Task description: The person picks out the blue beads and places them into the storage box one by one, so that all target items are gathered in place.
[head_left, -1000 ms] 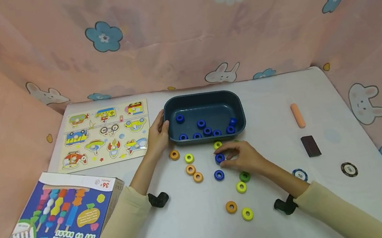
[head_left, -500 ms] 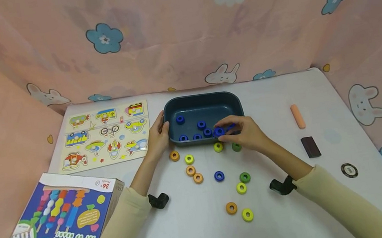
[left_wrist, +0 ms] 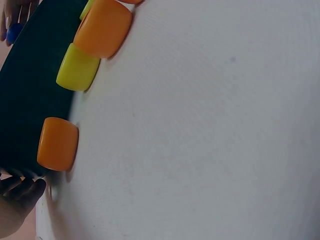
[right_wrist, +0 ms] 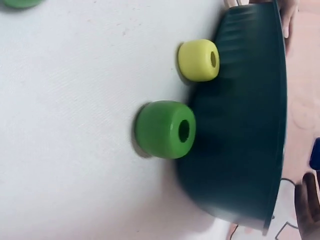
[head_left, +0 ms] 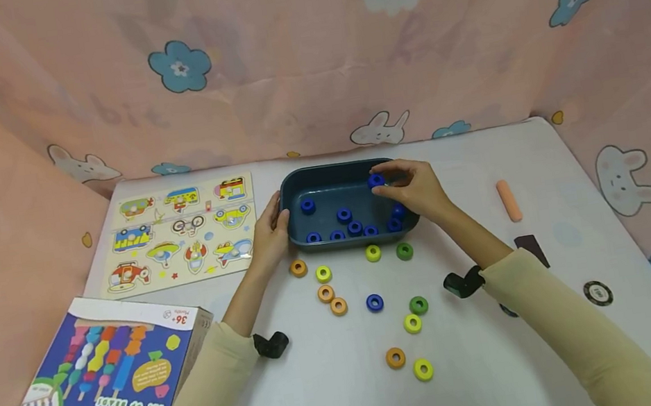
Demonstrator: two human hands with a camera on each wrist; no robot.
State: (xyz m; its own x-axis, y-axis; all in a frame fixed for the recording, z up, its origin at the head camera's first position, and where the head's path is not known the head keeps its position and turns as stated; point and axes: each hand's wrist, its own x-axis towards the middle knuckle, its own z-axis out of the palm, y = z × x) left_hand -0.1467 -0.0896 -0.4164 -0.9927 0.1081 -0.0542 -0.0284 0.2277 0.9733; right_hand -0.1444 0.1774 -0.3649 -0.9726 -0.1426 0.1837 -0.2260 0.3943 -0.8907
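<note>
A dark teal plastic tub (head_left: 330,188) stands at the back middle of the table with several blue beads (head_left: 344,215) inside, mostly along its near side. My left hand (head_left: 270,236) holds the tub's left end, thumb toward the front; the left wrist view shows its fingertips (left_wrist: 35,189) against that end. My right hand (head_left: 418,190) pinches a blue bead (head_left: 376,181) between thumb and fingers over the tub's right part. In the right wrist view this bead (right_wrist: 315,155) shows above the tub's rim. Another blue bead (head_left: 375,303) lies on the table.
Orange beads (head_left: 326,293), yellow beads (head_left: 413,323) and green beads (head_left: 405,251) lie in front of the tub. At left are a vehicle puzzle board (head_left: 179,235) and a bead-set box (head_left: 116,367). A peach stick (head_left: 508,200), dark block (head_left: 532,251) and poker chip (head_left: 598,293) lie right.
My right hand has carried the blue bead from the table in front of the tub, over its near rim, to the far right part. My left hand has stayed at the tub's end.
</note>
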